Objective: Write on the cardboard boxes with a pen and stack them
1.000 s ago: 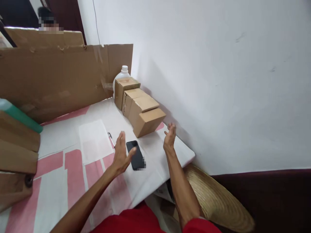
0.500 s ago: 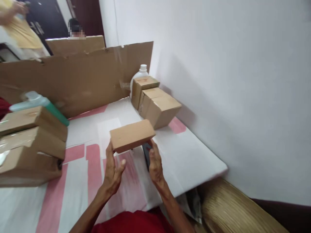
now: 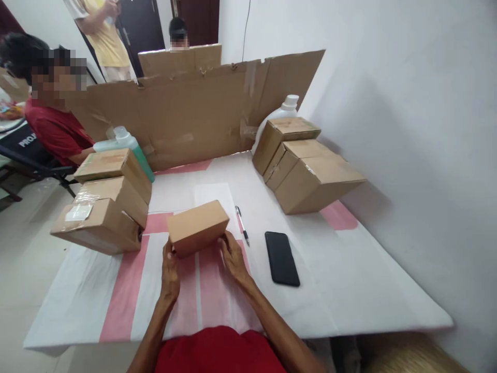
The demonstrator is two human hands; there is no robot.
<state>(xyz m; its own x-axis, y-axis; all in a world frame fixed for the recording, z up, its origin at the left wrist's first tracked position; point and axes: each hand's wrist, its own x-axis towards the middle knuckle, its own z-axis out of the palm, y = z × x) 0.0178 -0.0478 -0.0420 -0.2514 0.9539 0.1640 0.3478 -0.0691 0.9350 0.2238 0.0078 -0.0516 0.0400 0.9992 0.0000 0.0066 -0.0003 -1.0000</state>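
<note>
Box (image 3: 199, 228) between hands (image 3: 170, 277) (image 3: 234, 257), contents hidden

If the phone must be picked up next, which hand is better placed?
Probably the right hand, at the right end of the small box: it is nearer the phone than the left hand.

there are two jugs (image 3: 136, 150) (image 3: 278, 113), one pen (image 3: 242, 226), one phone (image 3: 282, 259), one held box (image 3: 199, 228).
</note>
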